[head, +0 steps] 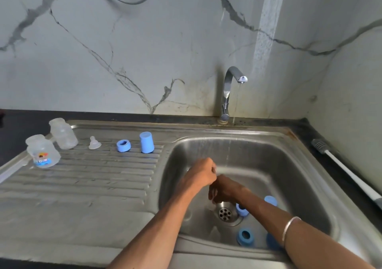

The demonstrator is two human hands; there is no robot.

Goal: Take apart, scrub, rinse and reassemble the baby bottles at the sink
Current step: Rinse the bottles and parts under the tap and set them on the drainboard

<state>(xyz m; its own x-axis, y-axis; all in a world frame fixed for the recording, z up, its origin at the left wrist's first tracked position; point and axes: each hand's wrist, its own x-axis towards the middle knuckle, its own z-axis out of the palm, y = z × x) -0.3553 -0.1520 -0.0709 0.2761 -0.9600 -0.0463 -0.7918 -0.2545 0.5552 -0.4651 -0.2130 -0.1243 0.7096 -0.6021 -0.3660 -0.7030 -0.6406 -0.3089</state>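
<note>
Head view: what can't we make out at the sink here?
- Left hand: fingers curled; motion blur hides whether it holds anything.
- Right hand: fingers blurred and in shadow; contents unclear.
- Blue part and blue ring in the basin: half covered by the right forearm.
- Brush: handle end cut off by the right edge.

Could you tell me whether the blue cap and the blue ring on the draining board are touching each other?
Apart. The head view shows bare ribbed steel between the blue cap and the blue ring.
</note>
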